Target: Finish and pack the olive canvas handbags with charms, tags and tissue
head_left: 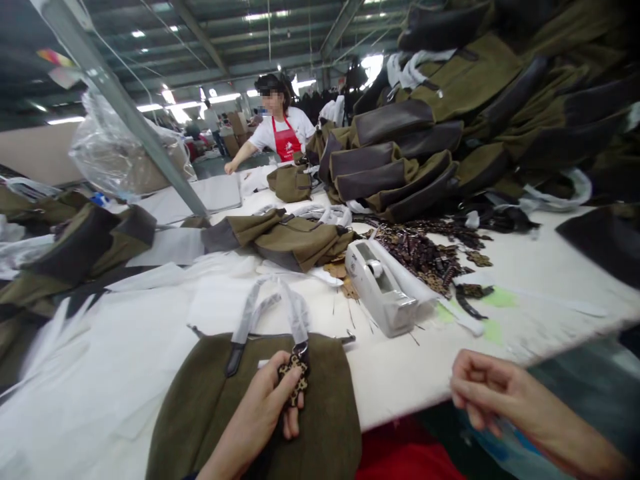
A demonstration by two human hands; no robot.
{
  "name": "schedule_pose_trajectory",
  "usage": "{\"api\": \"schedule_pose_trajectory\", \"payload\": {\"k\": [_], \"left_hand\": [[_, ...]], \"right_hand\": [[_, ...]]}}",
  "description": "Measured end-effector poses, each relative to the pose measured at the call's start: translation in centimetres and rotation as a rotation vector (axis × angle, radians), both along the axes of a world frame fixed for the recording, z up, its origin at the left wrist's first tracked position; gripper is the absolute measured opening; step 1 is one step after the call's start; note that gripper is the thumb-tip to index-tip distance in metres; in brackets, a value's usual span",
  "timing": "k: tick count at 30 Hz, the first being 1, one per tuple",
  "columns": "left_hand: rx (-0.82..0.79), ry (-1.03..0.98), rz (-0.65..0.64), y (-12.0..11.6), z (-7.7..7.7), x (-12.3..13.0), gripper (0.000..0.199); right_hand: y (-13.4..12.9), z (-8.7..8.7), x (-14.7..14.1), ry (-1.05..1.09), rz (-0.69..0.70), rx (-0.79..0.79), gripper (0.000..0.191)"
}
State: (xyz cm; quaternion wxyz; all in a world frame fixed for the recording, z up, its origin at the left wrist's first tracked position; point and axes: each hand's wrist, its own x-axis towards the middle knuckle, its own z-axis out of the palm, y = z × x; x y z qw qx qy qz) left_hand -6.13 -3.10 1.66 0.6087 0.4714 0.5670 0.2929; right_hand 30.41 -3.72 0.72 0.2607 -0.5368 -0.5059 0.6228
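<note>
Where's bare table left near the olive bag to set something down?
Bare tabletop lies between the tape dispenser and the table's near edge, right of the olive bag. Crowded: leopard-print tags behind the dispenser and stacked bags beyond.

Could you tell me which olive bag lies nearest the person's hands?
The flat bag beneath the left hand; the others lie farther up the table.

No legible text or labels
</note>
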Motion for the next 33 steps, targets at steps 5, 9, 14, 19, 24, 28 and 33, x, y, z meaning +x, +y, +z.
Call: {"api": "schedule_pose_trajectory", "payload": {"k": [5, 9, 14, 19, 24, 28, 33], "left_hand": [[-0.011, -0.044, -0.015, -0.8, 0.6, -0.3, 0.035], [-0.035, -0.047, -0.034, -1.8, 0.9, -0.6, 0.034], [-0.050, -0.030, -0.032, -2.0, 0.8, -0.6, 0.033], [-0.059, -0.036, -0.029, -1.9, 0.7, -0.6, 0.036], [-0.060, -0.023, -0.024, -1.9, 0.6, -0.5, 0.035], [-0.052, -0.002, -0.032, -1.9, 0.2, -0.6, 0.032], [-0.031, 0.076, -0.020, -2.0, 0.0, -0.4, 0.032]], "right_hand": [[0.7, 0.4, -8.9, 0.125, 0.088, 0.035, 0.029], [1.7, 0.0, -12.5, 0.101, 0.137, 0.132, 0.018], [1.9, -0.8, -13.1, 0.062, 0.213, 0.166, 0.011], [1.7, -1.1, -13.6, 0.069, 0.210, 0.148, 0.011], [1.8, -1.3, -13.9, 0.060, 0.214, 0.149, 0.010], [2.1, -1.3, -14.1, 0.028, 0.225, 0.148, 0.010], [2.8, -0.7, -14.9, -0.104, 0.231, 0.292, 0.008]]}}
